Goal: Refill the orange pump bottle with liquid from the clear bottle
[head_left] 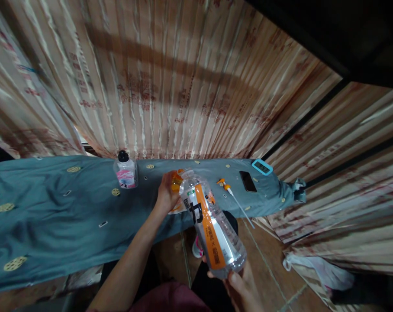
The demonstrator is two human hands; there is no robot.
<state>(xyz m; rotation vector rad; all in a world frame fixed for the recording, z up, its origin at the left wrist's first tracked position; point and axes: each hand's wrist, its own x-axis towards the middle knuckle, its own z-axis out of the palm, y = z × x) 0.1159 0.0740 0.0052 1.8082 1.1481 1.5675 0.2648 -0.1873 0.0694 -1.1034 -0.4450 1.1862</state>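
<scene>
My right hand [238, 281] is wrapped round the base of a large clear plastic bottle [212, 229] with an orange and silver label. The bottle is tilted, its neck toward the upper left. At its mouth, my left hand [167, 193] grips a translucent orange bottle [176, 182]. Much of that orange bottle is hidden by my hand and the clear bottle. Whether liquid passes between them, I cannot tell. To the right lies an orange and white pump head [225, 185] with a long tube, which reaches past the cloth's front edge.
A blue-grey cloth [86, 203] covers the long narrow surface. On it stand a clear bottle with a black cap and pink label [126, 175], a dark phone [247, 181] and a blue-framed digital clock [262, 167]. Pleated curtains [157, 86] hang behind. Tiled floor [261, 264] shows below.
</scene>
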